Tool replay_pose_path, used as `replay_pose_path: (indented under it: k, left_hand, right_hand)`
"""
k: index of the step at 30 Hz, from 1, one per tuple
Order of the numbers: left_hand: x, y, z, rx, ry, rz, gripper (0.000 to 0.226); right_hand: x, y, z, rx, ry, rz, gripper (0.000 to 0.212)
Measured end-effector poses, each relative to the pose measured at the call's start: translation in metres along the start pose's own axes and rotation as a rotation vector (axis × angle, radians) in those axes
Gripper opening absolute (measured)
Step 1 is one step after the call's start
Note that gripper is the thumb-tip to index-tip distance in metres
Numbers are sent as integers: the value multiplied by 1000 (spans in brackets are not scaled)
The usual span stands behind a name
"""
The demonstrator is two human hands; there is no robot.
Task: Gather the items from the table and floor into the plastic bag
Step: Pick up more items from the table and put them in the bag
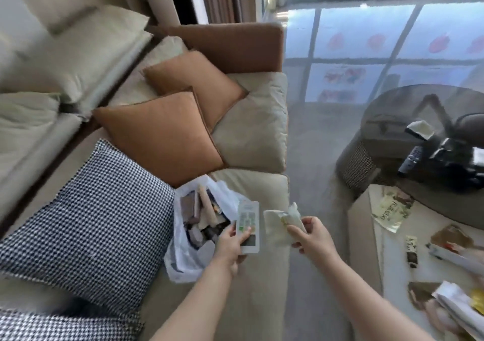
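Plastic bag on sofa, both hands holding items

Plastic bag (183,257) sits open on beige sofa (256,183), packed with dark and tan packets. Left hand (230,243) grip pinches white flat packet (248,225) at bag's 3 o'clock; right hand (311,236) grips crumpled pale wrapper (277,225). Table (392,262) at 3 o'clock carries scattered wrappers. Grey carpet between.

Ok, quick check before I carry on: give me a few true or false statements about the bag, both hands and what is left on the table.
1. The plastic bag sits on the sofa and already holds items. True.
2. The left hand is empty. False: it holds a white flat packet beside the bag.
3. The right hand grips a pale crumpled wrapper. True.
4. The white table has nothing left on it. False: a yellow-green packet and other wrappers lie there.
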State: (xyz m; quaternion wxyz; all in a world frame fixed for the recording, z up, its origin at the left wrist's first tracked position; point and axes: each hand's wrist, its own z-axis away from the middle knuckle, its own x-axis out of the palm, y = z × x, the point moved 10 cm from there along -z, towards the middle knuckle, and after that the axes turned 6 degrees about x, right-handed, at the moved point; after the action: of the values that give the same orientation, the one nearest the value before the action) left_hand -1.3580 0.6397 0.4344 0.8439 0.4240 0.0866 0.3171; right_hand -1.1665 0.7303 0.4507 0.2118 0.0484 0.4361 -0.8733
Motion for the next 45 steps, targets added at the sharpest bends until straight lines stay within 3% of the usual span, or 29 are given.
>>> replay_pose_path:
  k: [4, 8, 11, 16, 21, 30, 38, 45]
  left_hand:
    - [-78, 14, -21, -3, 130, 37, 21]
    - [-137, 3, -45, -68, 228, 0, 45]
    - [-161, -11, -63, -118, 244, -38, 60]
    - [-172, -34, -85, -188, 217, -83, 64]
    - [-179, -45, -94, -209, 246, -229, 59]
    - [-175, -9, -80, -69, 347, -538, 48]
    - [-60, 3, -58, 59, -11, -664, 32]
    - [49, -20, -22, 172, -307, -1067, 31]
  right_hand:
    - [76, -31, -9, -54, -73, 166, 22]
    - [145, -43, -23, -95, -103, 402, 37]
    - [181, -45, -32, -110, -93, 568, 44]
    - [214, -30, -47, -45, -114, 762, 49]
    - [210, -13, -53, -3, -119, 835, 56]
    - [164, -15, -46, 11, -42, 722, 31]
    - [96, -6, -27, 64, 78, 648, 29]
    - [8, 26, -2, 103, 189, 667, 27]
